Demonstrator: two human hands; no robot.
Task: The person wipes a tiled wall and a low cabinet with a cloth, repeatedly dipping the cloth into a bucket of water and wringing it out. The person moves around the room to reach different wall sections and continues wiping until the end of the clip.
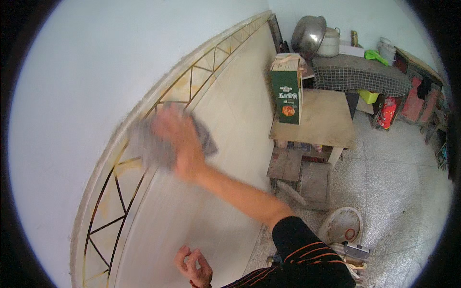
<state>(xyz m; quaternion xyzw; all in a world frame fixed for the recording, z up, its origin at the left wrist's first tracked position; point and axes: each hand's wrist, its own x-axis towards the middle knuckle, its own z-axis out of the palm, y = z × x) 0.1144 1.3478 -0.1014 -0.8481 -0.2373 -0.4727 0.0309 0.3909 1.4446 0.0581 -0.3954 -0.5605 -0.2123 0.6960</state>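
Observation:
My right hand [180, 140], blurred by motion, presses a grey cloth [206, 138] against the tiled lower wall. The cloth lies over the patterned border strip [108, 212], whose dark zigzag lines and yellowish stains show above and below it. Its edges are too smeared to trace. Lower in the view, my left hand [196, 266] is loosely curled with gaps between the fingers and holds nothing. A dark red band circles that wrist. Behind the left hand are pale, smooth tiles [158, 237].
To the right, a green carton [286, 93] stands on a wooden table [324, 115] against the wall. Beyond are a metal basin [308, 36], a lidded pot [329, 42] and a checked cloth [360, 75]. A round bin [342, 226] stands on the speckled floor [389, 187].

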